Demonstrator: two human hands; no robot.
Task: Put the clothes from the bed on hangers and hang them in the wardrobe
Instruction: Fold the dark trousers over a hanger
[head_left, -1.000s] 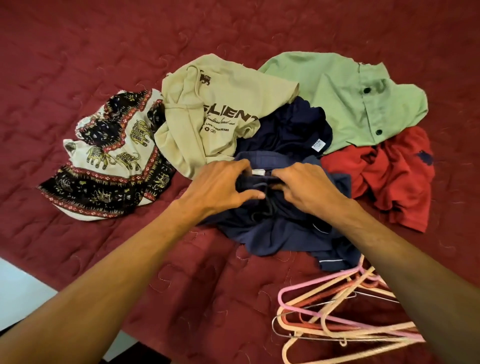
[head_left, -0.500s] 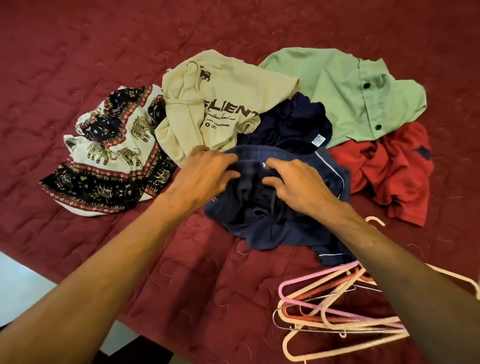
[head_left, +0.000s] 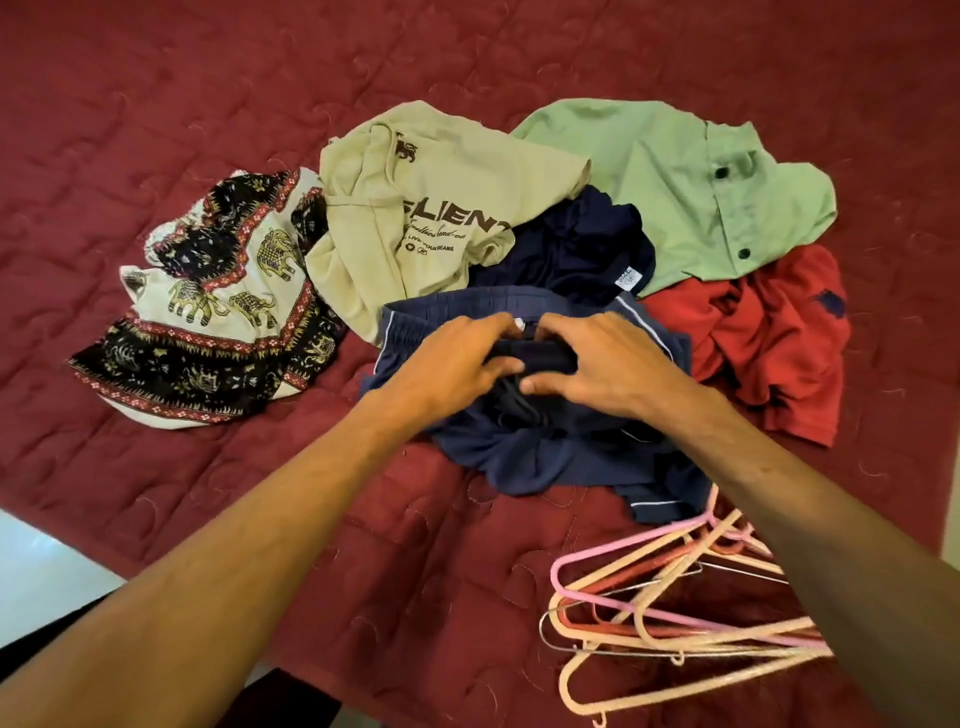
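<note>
The left hand and right hand both curl their fingers round the waistband of the navy shorts (white piping down the side). The shorts lie on the maroon quilt next to a beige T-shirt, with plastic hangers near.

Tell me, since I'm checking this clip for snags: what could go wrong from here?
The left hand and right hand grip the navy blue drawstring shorts, whose hem lies close by the tangled pink and cream plastic hangers; a hook might catch. The shorts also overlap the dark navy garment behind, which could get dragged along.
</note>
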